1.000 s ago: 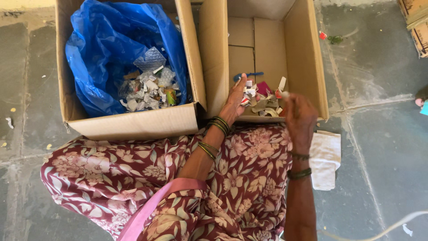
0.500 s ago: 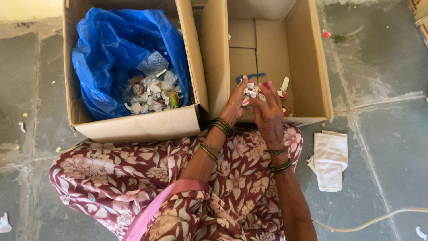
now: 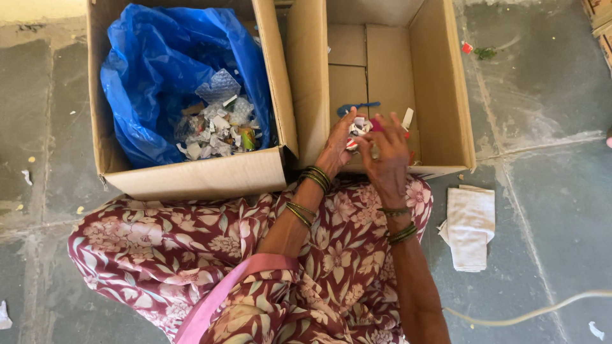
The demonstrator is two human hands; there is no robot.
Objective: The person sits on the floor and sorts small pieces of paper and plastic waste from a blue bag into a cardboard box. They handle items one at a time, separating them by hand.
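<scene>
Cardboard boxes (image 3: pixel 440 95), two; left hand (image 3: pixel 336 148) cups scraps (image 3: pixel 358 127), right hand (image 3: pixel 386 153) pinches one.

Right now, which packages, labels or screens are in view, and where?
Left cardboard box: open, brown, lined with a blue plastic bag holding white and silver packaging scraps.
Right cardboard box: open, brown, unlined; mixed white and red scraps at its near end, where the left hand and right hand meet.
Another cardboard box: top right edge, cropped.
No screens or signs.
</scene>
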